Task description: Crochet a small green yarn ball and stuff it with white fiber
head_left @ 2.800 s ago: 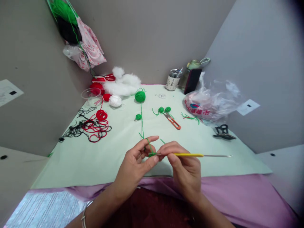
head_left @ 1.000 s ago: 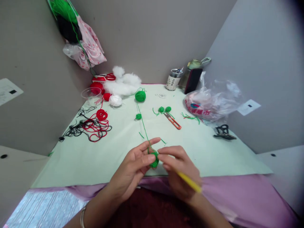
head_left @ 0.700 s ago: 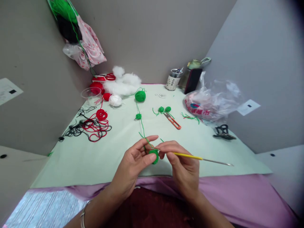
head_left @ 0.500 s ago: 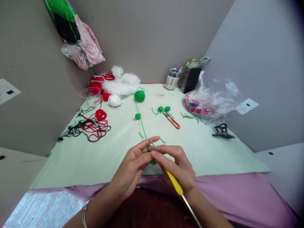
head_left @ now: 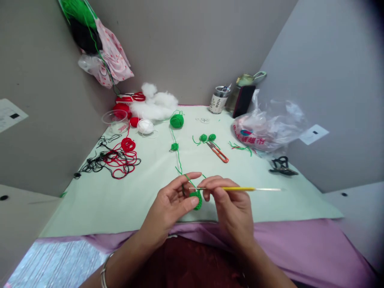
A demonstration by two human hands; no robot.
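Note:
Between thumb and fingers, my left hand (head_left: 172, 204) pinches a small green crochet piece (head_left: 196, 199). Green yarn (head_left: 180, 160) runs over its raised index finger and back toward a green yarn ball (head_left: 177, 120). My right hand (head_left: 232, 204) grips a crochet hook (head_left: 240, 189) with a yellow handle, held almost level. The hook's thin tip points left and lies at the top of the crochet piece, by the yarn. Whether the tip is inside a loop is too small to tell.
Orange thread snips (head_left: 219, 153) lie beyond my hands near two small green crochet balls (head_left: 207, 137). Tangled black and red yarn (head_left: 120, 160) spreads at left, with white stuffing (head_left: 156, 106) behind. A plastic bag (head_left: 264, 130) and black hair clip (head_left: 282, 166) are at right.
The hook has swung from slanting down toward me to nearly horizontal, as my right hand turned. More of the green crochet piece shows now. The yarn toward the ball hangs slacker.

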